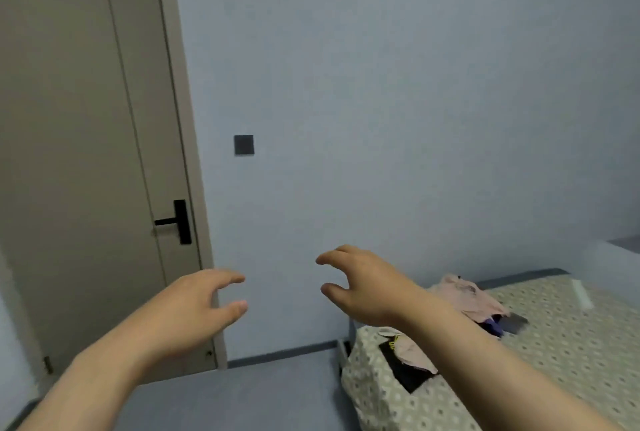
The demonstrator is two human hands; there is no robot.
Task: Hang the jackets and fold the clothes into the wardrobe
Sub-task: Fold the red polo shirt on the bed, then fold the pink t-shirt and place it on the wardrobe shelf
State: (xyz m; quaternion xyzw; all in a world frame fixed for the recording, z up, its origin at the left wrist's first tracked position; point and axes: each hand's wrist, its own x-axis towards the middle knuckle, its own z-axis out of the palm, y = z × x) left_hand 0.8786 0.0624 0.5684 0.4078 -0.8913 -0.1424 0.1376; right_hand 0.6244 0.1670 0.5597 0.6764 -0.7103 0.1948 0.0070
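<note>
At the left of the frame stood the closed door [86, 153], its black handle [176, 221] at mid-height. Just right of it, low in the frame, your left hand [194, 306] hovered with fingers loosely curled, holding nothing. A dark wall switch [243, 145] sat on the bare wall above the gap between your hands. Your right hand [363, 287] hovered near the centre, equally empty, thumb and fingers apart in a loose claw. The clothes lay at the lower right: a pale pink garment [464, 295] bunched on the bed [571, 354], and a black garment [401, 363] at the bed's near corner, partly behind your right forearm. No wardrobe or hanger showed. The risk, as I judge it, was that corner. A hasty grab at one layer could drag the heap onto the floor — and a bunched piece lifted by one edge would fold badly.
</note>
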